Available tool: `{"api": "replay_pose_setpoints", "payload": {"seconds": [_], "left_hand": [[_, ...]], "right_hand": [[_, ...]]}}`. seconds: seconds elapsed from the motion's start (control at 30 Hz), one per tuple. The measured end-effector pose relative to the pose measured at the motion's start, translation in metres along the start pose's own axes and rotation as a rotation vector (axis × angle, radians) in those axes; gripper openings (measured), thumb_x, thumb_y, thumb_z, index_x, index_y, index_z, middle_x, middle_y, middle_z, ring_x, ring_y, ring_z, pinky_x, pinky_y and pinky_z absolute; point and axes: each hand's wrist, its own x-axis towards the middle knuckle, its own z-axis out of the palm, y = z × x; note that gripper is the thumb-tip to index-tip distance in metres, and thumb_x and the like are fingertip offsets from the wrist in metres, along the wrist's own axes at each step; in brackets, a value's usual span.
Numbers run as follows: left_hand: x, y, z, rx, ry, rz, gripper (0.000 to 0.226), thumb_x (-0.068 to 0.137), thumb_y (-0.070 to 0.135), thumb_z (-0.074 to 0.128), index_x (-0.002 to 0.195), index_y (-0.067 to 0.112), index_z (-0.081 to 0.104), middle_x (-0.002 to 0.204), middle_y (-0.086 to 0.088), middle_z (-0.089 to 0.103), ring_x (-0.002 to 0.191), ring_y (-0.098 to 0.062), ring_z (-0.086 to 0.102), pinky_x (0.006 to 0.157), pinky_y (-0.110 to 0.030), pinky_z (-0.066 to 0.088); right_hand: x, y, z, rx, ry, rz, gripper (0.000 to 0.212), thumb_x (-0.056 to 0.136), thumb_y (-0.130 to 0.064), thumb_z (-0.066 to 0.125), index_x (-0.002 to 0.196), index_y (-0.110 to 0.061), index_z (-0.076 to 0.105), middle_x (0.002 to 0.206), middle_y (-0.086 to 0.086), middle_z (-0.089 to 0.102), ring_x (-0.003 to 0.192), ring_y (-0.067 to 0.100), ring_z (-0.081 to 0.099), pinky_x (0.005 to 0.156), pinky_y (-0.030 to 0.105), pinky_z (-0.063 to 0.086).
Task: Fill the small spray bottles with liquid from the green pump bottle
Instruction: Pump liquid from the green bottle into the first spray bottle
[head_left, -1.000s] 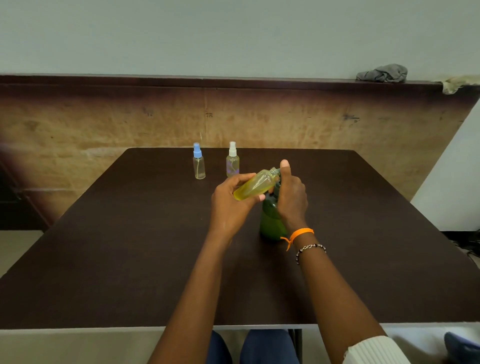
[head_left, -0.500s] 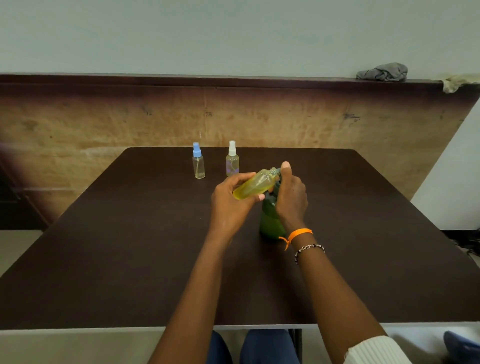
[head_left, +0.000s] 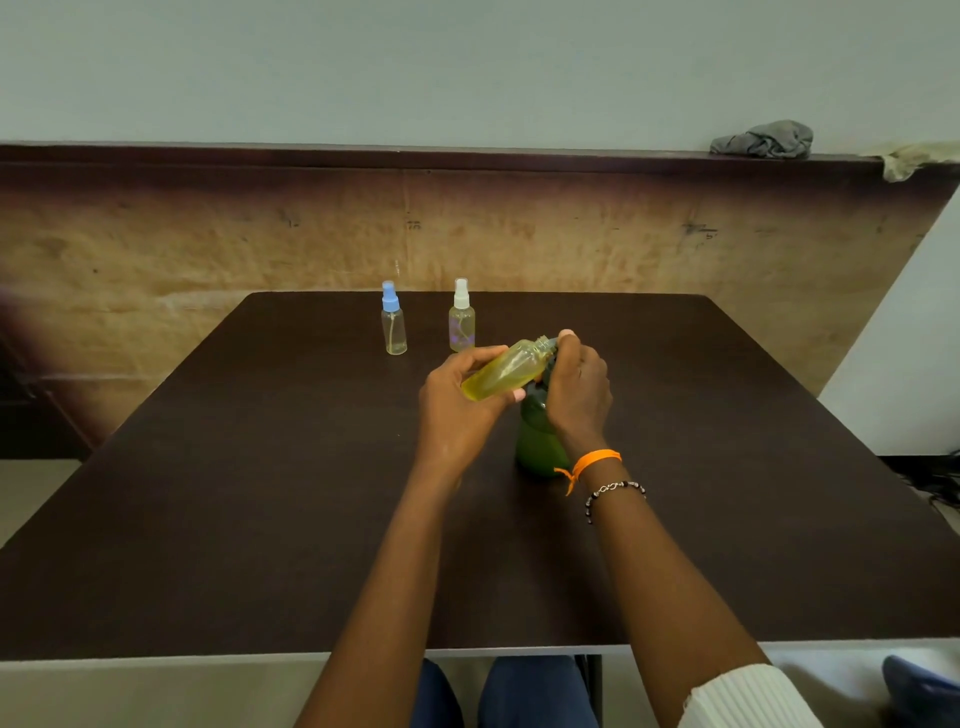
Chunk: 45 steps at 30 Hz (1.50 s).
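My left hand (head_left: 457, 410) holds the open little bottle (head_left: 506, 370) tipped sideways, its mouth at the green pump bottle (head_left: 537, 447) mid-table. My right hand (head_left: 579, 387) curls round that pump top.

The table (head_left: 260, 519) has a dark, matt wood-look top. The uncapped bottle (head_left: 506, 370) and the two capped spray bottles (head_left: 394, 332) at the far side look like clear, smooth plastic; the green pump bottle (head_left: 537, 447) is glossy plastic. The far wall panel (head_left: 208, 244) is worn, scuffed wood. A crumpled grey cloth (head_left: 763, 139) lies on the ledge, far right.
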Motion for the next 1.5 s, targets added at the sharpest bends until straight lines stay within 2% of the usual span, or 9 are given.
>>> {"api": "replay_pose_setpoints", "payload": {"seconds": [0.27, 0.5, 0.7, 0.83, 0.97, 1.13, 1.27, 1.33, 1.5], "left_hand": [[0.0017, 0.0022, 0.0, -0.025, -0.001, 0.01, 0.046, 0.067, -0.003, 0.075, 0.108, 0.016, 0.067, 0.104, 0.006, 0.068, 0.098, -0.006, 0.064, 0.085, -0.021, 0.051], [0.0003, -0.0002, -0.0016, -0.008, -0.019, -0.005, 0.045, 0.067, -0.001, 0.076, 0.107, 0.019, 0.067, 0.105, 0.006, 0.068, 0.097, -0.003, 0.063, 0.082, -0.017, 0.051], [-0.0007, 0.0009, -0.0012, -0.002, -0.02, -0.013, 0.045, 0.068, -0.001, 0.076, 0.108, 0.018, 0.067, 0.105, 0.006, 0.067, 0.095, 0.002, 0.062, 0.081, -0.014, 0.051], [-0.0002, 0.0045, -0.0015, -0.018, -0.014, 0.011, 0.044, 0.068, -0.002, 0.075, 0.107, 0.017, 0.067, 0.104, 0.005, 0.068, 0.095, -0.001, 0.063, 0.081, -0.014, 0.05], [-0.0001, 0.0059, -0.0023, -0.021, -0.018, 0.015, 0.043, 0.068, -0.002, 0.075, 0.106, 0.018, 0.067, 0.1, 0.007, 0.068, 0.09, 0.003, 0.063, 0.079, -0.012, 0.049], [-0.0011, 0.0021, -0.0022, -0.018, -0.02, 0.0, 0.043, 0.068, -0.002, 0.075, 0.102, 0.022, 0.067, 0.1, 0.008, 0.068, 0.092, 0.0, 0.063, 0.08, -0.016, 0.05], [-0.0007, -0.0003, -0.0022, -0.005, -0.022, -0.006, 0.043, 0.068, 0.0, 0.076, 0.104, 0.022, 0.067, 0.103, 0.007, 0.068, 0.095, -0.001, 0.063, 0.081, -0.016, 0.051], [-0.0009, 0.0003, -0.0016, -0.011, -0.022, -0.008, 0.043, 0.068, 0.0, 0.075, 0.103, 0.022, 0.067, 0.101, 0.009, 0.068, 0.094, 0.0, 0.063, 0.08, -0.015, 0.05], [0.0012, 0.0026, -0.0018, -0.019, -0.016, 0.007, 0.043, 0.068, -0.002, 0.075, 0.105, 0.019, 0.067, 0.1, 0.008, 0.068, 0.095, -0.003, 0.064, 0.083, -0.019, 0.051]], "right_hand": [[-0.0036, -0.003, -0.0037, -0.013, -0.085, 0.019, 0.06, 0.099, -0.05, 0.024, 0.051, -0.017, 0.04, 0.059, -0.004, 0.047, 0.063, 0.016, 0.045, 0.073, 0.033, 0.03], [0.0007, -0.0014, 0.0033, -0.004, 0.002, 0.033, 0.049, 0.097, -0.039, 0.031, 0.053, -0.019, 0.039, 0.078, 0.008, 0.056, 0.086, 0.035, 0.053, 0.076, 0.037, 0.037], [0.0002, -0.0021, 0.0013, 0.003, -0.008, 0.031, 0.044, 0.099, -0.034, 0.032, 0.062, -0.016, 0.048, 0.094, 0.016, 0.065, 0.093, 0.035, 0.054, 0.079, 0.038, 0.036], [-0.0023, -0.0048, -0.0011, -0.021, -0.052, 0.043, 0.057, 0.1, -0.042, 0.025, 0.052, -0.017, 0.043, 0.064, -0.002, 0.05, 0.08, 0.028, 0.049, 0.074, 0.035, 0.031], [-0.0047, -0.0067, -0.0028, -0.03, -0.073, 0.046, 0.056, 0.1, -0.044, 0.026, 0.053, -0.017, 0.043, 0.062, -0.006, 0.047, 0.077, 0.025, 0.047, 0.073, 0.033, 0.029], [-0.0033, -0.005, 0.0007, -0.012, -0.003, 0.04, 0.051, 0.099, -0.035, 0.031, 0.052, -0.018, 0.041, 0.082, 0.012, 0.06, 0.088, 0.036, 0.054, 0.075, 0.036, 0.034], [-0.004, -0.0054, -0.0001, -0.018, 0.002, 0.025, 0.046, 0.099, -0.032, 0.032, 0.055, -0.021, 0.041, 0.095, 0.017, 0.065, 0.09, 0.034, 0.053, 0.077, 0.036, 0.033], [-0.0034, -0.0058, -0.0009, -0.02, -0.019, 0.031, 0.047, 0.099, -0.034, 0.03, 0.056, -0.018, 0.042, 0.091, 0.016, 0.062, 0.093, 0.036, 0.054, 0.077, 0.037, 0.033], [-0.0056, -0.0071, -0.0032, -0.028, -0.061, 0.037, 0.057, 0.1, -0.042, 0.025, 0.052, -0.018, 0.042, 0.062, -0.003, 0.046, 0.08, 0.027, 0.047, 0.075, 0.034, 0.031]]}}
